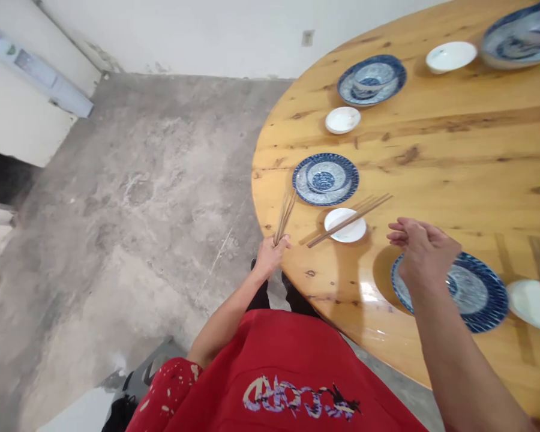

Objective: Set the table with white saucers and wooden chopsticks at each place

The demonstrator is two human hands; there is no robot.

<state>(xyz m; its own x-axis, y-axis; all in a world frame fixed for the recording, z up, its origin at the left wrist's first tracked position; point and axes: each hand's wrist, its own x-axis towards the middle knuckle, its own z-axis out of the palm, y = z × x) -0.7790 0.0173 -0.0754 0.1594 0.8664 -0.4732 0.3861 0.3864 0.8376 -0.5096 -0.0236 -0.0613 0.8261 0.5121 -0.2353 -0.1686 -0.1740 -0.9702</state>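
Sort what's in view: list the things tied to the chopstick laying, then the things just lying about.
In the work:
left hand gripping a bundle of chopsticks
right hand, empty, over the near blue plate
chopstick pair across a small white dish

Lying about:
water dispenser by the wall
wall socket

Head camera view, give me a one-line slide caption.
Left hand holds chopsticks beside round wooden table; right hand hovers above.
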